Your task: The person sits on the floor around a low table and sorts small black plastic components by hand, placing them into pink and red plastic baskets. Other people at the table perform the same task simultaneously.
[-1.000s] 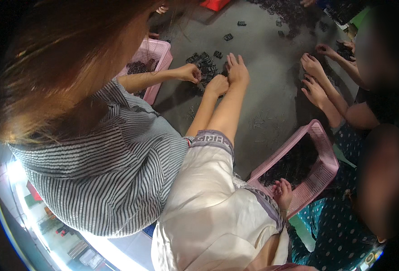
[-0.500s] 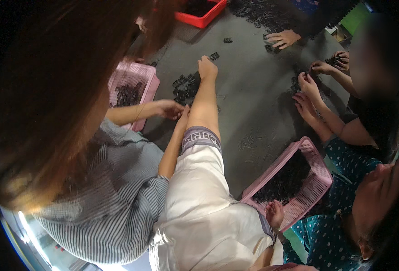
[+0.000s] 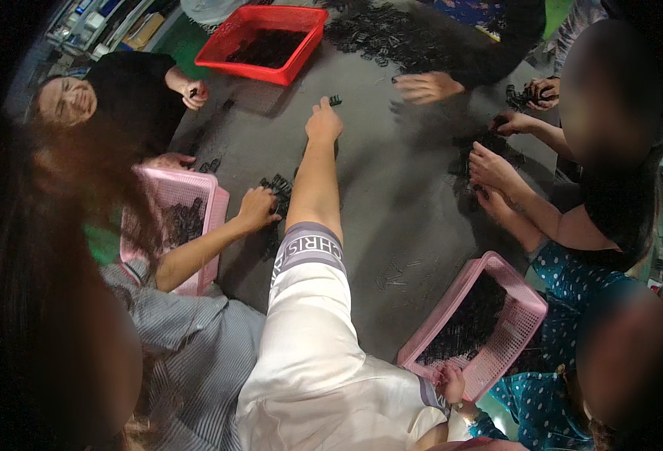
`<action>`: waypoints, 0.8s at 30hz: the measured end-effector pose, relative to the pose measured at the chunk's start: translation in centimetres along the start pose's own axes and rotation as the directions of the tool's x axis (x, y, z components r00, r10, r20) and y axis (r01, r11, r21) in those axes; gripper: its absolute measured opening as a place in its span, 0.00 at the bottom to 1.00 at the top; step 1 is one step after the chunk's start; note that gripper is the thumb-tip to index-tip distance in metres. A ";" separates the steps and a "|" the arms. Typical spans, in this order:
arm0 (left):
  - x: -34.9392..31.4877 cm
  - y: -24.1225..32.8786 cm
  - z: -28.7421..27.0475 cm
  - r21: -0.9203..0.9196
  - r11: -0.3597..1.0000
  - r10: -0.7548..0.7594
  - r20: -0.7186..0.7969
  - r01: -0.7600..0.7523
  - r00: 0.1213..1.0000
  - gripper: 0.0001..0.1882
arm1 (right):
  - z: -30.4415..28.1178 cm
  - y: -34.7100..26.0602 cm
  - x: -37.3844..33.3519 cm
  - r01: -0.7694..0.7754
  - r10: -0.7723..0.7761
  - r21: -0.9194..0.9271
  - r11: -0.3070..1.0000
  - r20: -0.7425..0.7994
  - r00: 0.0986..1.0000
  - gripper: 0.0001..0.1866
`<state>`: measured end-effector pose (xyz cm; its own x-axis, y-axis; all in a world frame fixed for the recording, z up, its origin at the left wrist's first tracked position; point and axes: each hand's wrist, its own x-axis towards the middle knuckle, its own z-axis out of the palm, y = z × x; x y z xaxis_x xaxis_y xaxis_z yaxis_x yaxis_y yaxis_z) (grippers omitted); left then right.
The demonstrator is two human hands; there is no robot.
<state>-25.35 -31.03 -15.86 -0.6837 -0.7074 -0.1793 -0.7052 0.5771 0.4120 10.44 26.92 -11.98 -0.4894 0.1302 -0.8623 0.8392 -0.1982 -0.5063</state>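
Note:
My left arm, in a white sleeve with a grey cuff, stretches forward over the dark table (image 3: pixel 373 218). At its end my left hand (image 3: pixel 323 125) is closed, its fingertips pinched at the edge of a small black ribbed plastic part (image 3: pixel 335 100). Hidden fingers leave the exact grip unclear. To the left of my forearm lies a loose heap of similar black parts (image 3: pixel 277 188), where a co-worker's hand (image 3: pixel 257 209) in a striped sleeve is picking. My right sleeve (image 3: pixel 418 398) shows at the bottom; the right hand is out of sight.
Black parts fill a red tray (image 3: pixel 301 56) at the far left and pink baskets at left (image 3: pixel 215 218) and lower right (image 3: pixel 414 342). A large pile (image 3: pixel 384 34) lies at the far end. Several co-workers' hands (image 3: pixel 425 88) work around the table, mostly at right.
The view has shifted, bringing more of the left side in. My left hand has reached farther ahead, to the farther of two loose parts; the nearer one no longer shows. The striped-sleeved co-worker's hand moved onto the heap.

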 end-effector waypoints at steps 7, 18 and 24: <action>2.0 0.4 2.6 0.118 0.989 0.089 0.020 -0.091 0.996 0.19 | -0.6 0.3 0.0 -0.002 0.003 -0.061 0.998 0.016 1.000 0.11; -6.0 0.3 4.0 0.083 0.985 0.143 0.121 -0.154 0.982 0.13 | 3.4 -2.0 -0.1 0.065 -0.062 -0.045 0.997 0.066 0.996 0.11; -15.7 -1.2 5.5 -0.063 0.980 0.193 0.129 -0.187 0.973 0.20 | 4.5 -2.6 0.8 0.119 -0.123 0.031 0.992 0.206 0.971 0.11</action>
<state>-14.76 -18.38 -18.47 -0.8256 -0.5237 -0.2100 -0.5519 0.6721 0.4937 6.80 23.21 -11.34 -0.6271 -0.0496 -0.7774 0.7673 -0.2117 -0.6054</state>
